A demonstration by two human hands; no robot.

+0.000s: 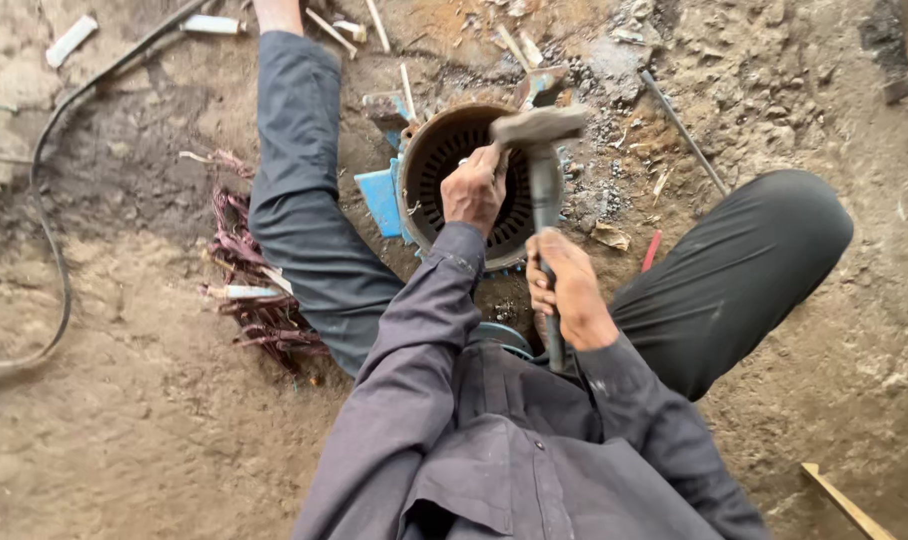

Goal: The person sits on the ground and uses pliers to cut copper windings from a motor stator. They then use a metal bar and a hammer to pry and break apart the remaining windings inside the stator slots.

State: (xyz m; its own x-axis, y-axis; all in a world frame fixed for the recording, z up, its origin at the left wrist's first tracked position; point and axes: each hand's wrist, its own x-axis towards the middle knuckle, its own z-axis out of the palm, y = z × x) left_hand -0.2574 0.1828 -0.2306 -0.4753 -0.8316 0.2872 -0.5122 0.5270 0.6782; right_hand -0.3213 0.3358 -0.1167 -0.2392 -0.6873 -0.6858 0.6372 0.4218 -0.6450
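Person sits on the dirt floor (pixel 154 430), legs spread. Between them lies a round motor stator housing (pixel 444 150), slotted inside. Pile of reddish copper wire (pixel 259 290) well left of the fingers. Right hand (pixel 569 290) has its fingers wrapped tight round a hammer (pixel 542 160), head raised above the housing. Left hand (pixel 474 190), fingers closed on something small and hidden, rests at the housing's rim.

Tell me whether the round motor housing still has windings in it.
Empty, as far as shows: the motor housing shows bare dark slots inside. A bundle of copper wire lies beside it on the ground.
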